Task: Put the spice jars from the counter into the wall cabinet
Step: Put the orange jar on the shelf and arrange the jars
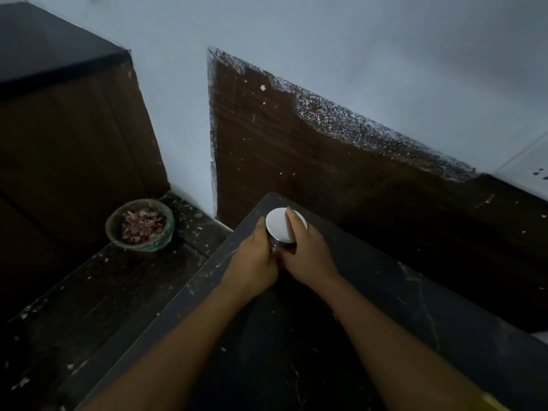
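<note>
Your two hands are covering most of the spice jar (281, 232), so only its round silver lid and a thin band of shiny rim below it are showing; the jar's body and contents are hidden between your palms and are too dark to make out. The light is dim, and the near end of the table (415, 307) is fading into black.

You are holding one jar, and no second jar is showing anywhere in view. It is standing upright, with its long axis vertical and the lid facing up toward you, at the far left corner of the dark, streaked table. Whether its base is touching the table I cannot tell.

Your left hand (255, 262) is curling closed around the jar's left side, thumb lying along the lid's edge. Your right hand (308, 253) is wrapping the right side, with one finger lying across the top of the lid.

To the left of your left hand and lower down, one bin (141, 226) lined with a green bag is sitting on the floor (89, 307), filled with reddish scraps. Beyond your hands, a dark wooden panel (326, 173) is running along the white wall (326, 40).
</note>
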Tool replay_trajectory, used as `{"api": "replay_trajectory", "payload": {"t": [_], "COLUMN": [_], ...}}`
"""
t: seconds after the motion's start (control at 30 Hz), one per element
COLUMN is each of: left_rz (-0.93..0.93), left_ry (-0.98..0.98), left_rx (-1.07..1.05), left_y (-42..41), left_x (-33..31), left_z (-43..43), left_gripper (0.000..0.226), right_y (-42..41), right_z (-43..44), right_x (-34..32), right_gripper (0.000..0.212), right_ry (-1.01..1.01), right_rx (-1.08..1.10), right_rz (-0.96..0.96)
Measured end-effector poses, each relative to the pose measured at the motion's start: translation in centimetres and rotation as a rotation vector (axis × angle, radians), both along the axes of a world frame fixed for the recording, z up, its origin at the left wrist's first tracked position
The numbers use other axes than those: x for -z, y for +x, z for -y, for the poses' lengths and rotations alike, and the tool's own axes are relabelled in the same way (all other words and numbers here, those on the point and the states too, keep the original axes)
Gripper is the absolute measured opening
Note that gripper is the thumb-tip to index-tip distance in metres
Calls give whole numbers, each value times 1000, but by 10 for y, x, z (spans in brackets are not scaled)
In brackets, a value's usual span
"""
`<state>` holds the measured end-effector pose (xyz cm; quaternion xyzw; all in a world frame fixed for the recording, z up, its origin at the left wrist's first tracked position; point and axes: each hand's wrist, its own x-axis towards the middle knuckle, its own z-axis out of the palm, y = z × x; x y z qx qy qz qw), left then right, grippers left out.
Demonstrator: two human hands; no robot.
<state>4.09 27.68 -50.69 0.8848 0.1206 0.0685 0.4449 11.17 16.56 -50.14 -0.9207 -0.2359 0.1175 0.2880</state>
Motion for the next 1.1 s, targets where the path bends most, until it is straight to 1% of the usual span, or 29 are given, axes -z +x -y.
{"api": "replay_trajectory", "payload": {"t": [0.1,0.2,0.3,0.4,0.5,0.57,0.67,0.73,0.77,0.83,0.87,0.9,0.93,1.0,1.1], "left_rz": [25,90,205,331,411,459,522,541,553,577,588,596,606,627,647], "left_ry": [-32,-18,19,-7,-115,-263,-460,-538,-567,-604,-615,-623,-627,-617,-612], "left_rx": [23,25,41,37,14,44,87,129,152,185,198,213,232,267,287], "left_y": [-2,-10,-24,-38,-54,-66,-81,-92,-96,-104,-107,-110,-112,-117,-119], "left_x": [-16,-39,-66,-96,-131,-156,-187,-210,-218,-236,-242,-249,-254,-263,-274], "left_z": [11,30,62,104,142,165,189,211,222,243,251,261,268,283,306], "left_gripper": [80,97,111,116,111,106,91,79,75,72,72,73,72,58,26], "right_y": [-6,-14,-27,-48,-70,-85,-107,-122,-130,-147,-154,-161,-167,-177,-190], "right_z": [19,39,66,98,133,163,200,227,237,259,268,279,287,302,319], "right_x": [-16,-48,-84,-120,-153,-175,-200,-213,-218,-230,-234,-240,-245,-254,-270], "right_gripper": [85,91,89,93,90,87,87,85,80,60,52,49,49,56,76], "right_ry": [78,226,374,426,455,555,764,823,841,955,1016,1067,1094,1120,1076], "right_rx": [65,171,257,280,288,272,241,206,160,79,62,45,35,36,118], "right_rz": [26,74,146,197,208,160,-32,-168,-232,-352,-398,-415,-413,-365,-130]}}
